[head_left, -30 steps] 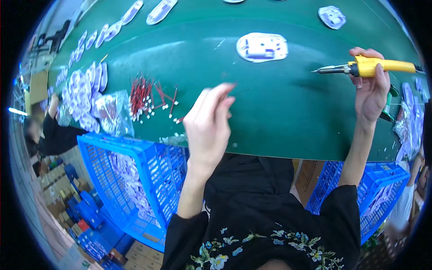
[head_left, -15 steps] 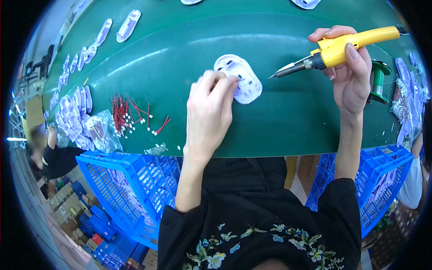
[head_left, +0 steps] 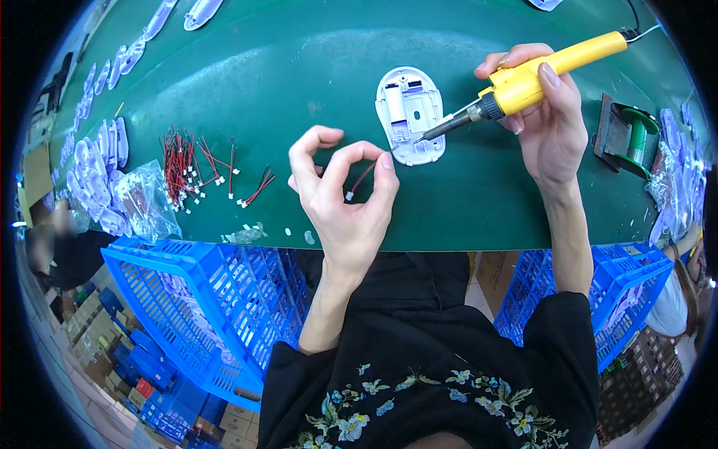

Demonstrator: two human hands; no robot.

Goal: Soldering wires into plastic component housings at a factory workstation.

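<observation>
A white oval plastic housing (head_left: 431, 105) lies open side up on the green bench, ribs and slots showing inside. Just left of its near end, my left hand (head_left: 344, 202) pinches a short red wire lead (head_left: 363, 179) between thumb and index finger; a white connector hangs from it. The lead's other end reaches the housing's near edge. My right hand (head_left: 557, 142) grips a yellow soldering iron (head_left: 521, 88) from the right. Its dark tip points left and down over the near part of the housing; whether it touches is too fine to tell.
Red wire leads (head_left: 179, 168) lie loose at left beside a clear plastic bag (head_left: 146, 202) and piled housings (head_left: 93, 176). A green solder spool (head_left: 637, 142) stands on a holder at right, near more white parts (head_left: 671, 142). Blue crates (head_left: 187, 299) sit below the bench edge.
My left hand has moved off the housing to its near left and now shows a red wire lead. The soldering iron has moved left, its tip now over the housing, which sits straighter.
</observation>
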